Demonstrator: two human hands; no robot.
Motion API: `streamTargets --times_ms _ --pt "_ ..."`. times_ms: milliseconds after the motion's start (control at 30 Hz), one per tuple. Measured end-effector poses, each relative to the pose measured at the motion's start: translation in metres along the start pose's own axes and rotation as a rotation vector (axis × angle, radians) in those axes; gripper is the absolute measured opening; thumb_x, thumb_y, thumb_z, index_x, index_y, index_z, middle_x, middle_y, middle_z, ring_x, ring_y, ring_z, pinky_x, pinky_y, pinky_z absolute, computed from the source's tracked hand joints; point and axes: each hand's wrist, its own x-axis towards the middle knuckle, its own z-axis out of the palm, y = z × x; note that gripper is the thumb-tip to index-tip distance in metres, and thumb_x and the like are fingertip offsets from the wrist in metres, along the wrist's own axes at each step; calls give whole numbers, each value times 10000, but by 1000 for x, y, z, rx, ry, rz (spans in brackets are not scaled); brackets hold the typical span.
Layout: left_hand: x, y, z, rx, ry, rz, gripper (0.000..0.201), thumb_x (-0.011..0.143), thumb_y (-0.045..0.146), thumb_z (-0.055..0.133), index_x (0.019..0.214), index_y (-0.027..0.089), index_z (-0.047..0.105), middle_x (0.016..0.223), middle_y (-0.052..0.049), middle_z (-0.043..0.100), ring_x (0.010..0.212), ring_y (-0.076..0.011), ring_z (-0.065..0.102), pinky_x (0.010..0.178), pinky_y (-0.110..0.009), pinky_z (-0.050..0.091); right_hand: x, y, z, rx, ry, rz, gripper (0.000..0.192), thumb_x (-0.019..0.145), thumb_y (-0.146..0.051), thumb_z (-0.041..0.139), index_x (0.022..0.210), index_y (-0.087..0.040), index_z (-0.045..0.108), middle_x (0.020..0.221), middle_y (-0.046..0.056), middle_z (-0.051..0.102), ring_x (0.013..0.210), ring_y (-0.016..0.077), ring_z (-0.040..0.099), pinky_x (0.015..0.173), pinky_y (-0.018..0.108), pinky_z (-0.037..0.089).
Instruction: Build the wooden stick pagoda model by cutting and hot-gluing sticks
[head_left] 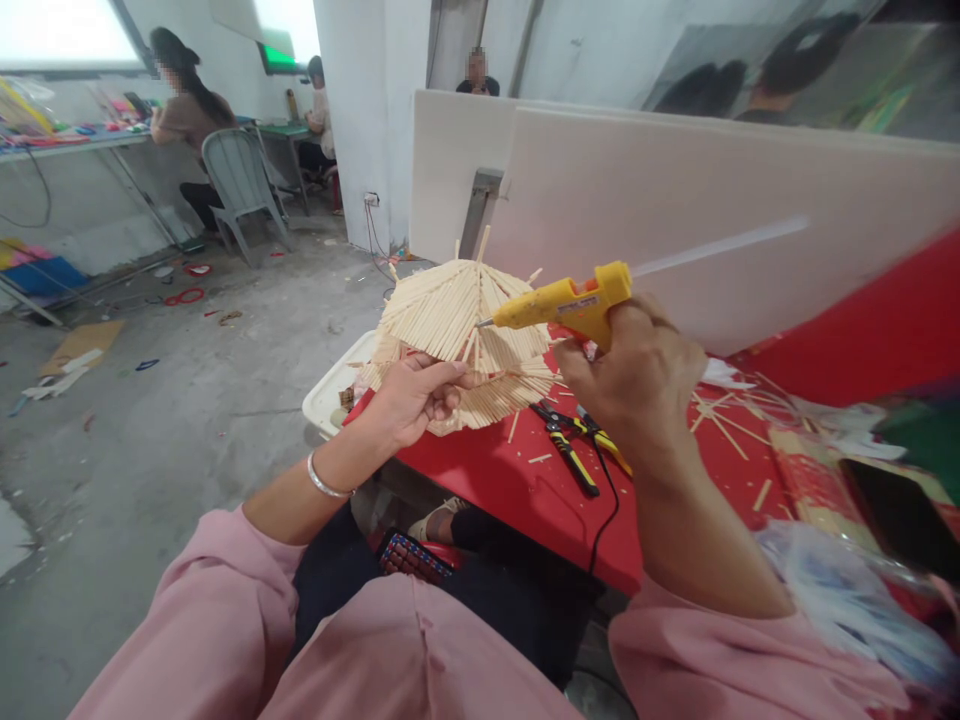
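pale wooden sticks, glued edge to edge, already form the domed roof-like shell [457, 320] we hold over the near corner of the red desk [517, 490]. our left hand [411, 400] is closed on the shell's lower rim, fingers curled under and thumb on top, tilting it toward us. our right hand [637, 375] is clamped round the grip of a yellow glue gun [562, 300], whose metal tip touches the upper slope of the shell; a clear glue stick [720, 245] juts from its back. several panels of the dome look closed and a layered skirt of sticks runs beneath, though stray ends poke out at the crown and edges, so we judge the piece well along but unfinished, with trimming and more gluing likely left. on the desk, yellow-handled pliers [574, 445] lie just beside the shell, and loose sticks [731, 425] are scattered farther right. a white tray [330, 395] sits behind the shell. across the concrete floor, other people sit at a far bench.
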Motion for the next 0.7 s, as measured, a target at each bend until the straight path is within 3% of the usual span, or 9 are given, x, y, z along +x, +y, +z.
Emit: streamTargets --times_ms 233,467,600,700 --pt "0 3 2 19 1 10 279 848 108 632 575 109 687 516 -27 643 383 -29 464 369 -175 302 0 -1 0 -6 -4 18 310 807 -419 526 1001 -206 641 973 135 695 656 224 558 591 350 280" --pt "0 2 1 28 -16 8 217 798 102 695 583 116 677 496 -18 633 354 -29 458 366 -166 310 -1 -5 -7 -26 -21 -5 298 819 -416 508 965 -205 659 990 147 728 725 268 626 587 353 272" --pt "0 3 2 55 -40 -18 251 824 130 694 573 112 683 400 9 536 327 -35 446 360 -157 306 -2 -9 -8 -45 -42 -41 336 811 -411 503 968 -177 687 994 153 725 682 242 608 563 340 251" --pt "-1 4 2 43 -27 -25 236 816 135 707 584 113 674 424 10 558 341 -37 468 362 -156 303 -3 -9 -6 -59 -6 -68 359 806 -413 517 985 -162 700 1003 150 720 702 223 583 561 322 232"
